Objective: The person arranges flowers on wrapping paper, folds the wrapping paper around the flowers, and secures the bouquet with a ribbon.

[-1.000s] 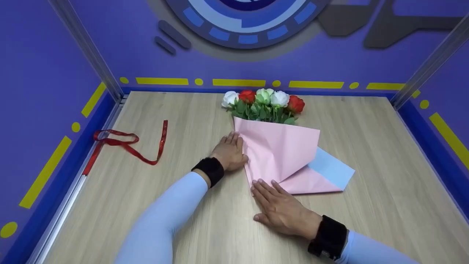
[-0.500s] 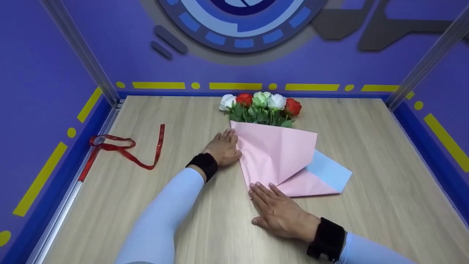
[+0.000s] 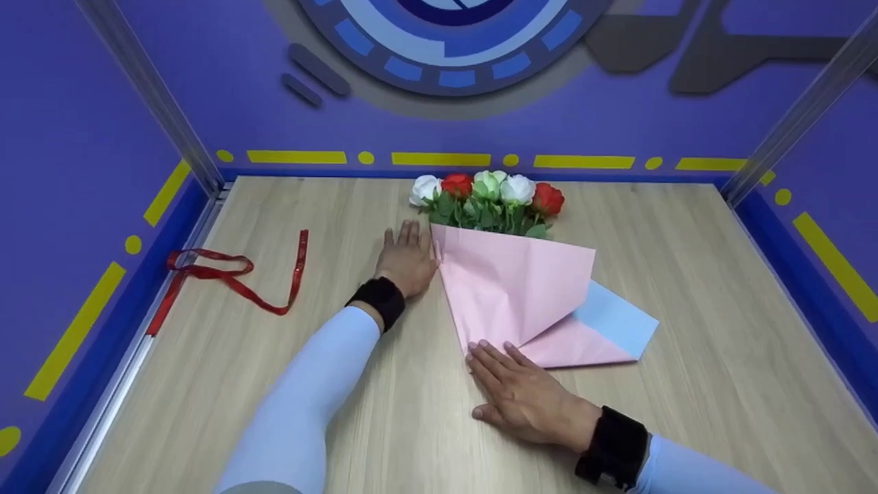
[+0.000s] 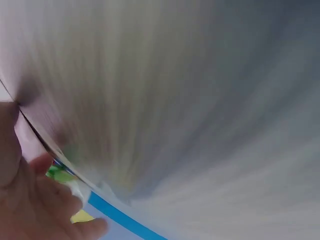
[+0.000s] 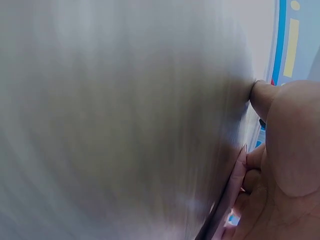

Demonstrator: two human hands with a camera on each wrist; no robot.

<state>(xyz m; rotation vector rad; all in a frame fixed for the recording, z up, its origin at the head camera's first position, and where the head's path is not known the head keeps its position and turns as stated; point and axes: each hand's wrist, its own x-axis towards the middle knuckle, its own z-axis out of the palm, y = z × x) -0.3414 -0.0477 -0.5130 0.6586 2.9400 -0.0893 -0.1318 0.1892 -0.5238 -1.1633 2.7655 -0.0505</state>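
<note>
Resting on the near-left corner of the pink paper (image 3: 497,281): your right hand (image 3: 531,398), fingers straight. Paper lies on the desk (image 3: 693,274), blue part (image 3: 619,324) showing right. Your left hand (image 3: 407,264) is farther off, fingers straight, thumb touching the paper's left edge. Red ribbon (image 3: 300,261) loose at left. Roses (image 3: 489,185) stick out the paper's far end.

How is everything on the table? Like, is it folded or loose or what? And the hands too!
Pink paper: folded over, creased, blue part showing.
Roses: bunched, blooms poking out.
Red ribbon: loose, looped, untied.
Left hand: fingers straight, beside the paper's edge.
Right hand: flat, fingers on the paper's bottom.
Black wristbands: worn, one each wrist.
</note>
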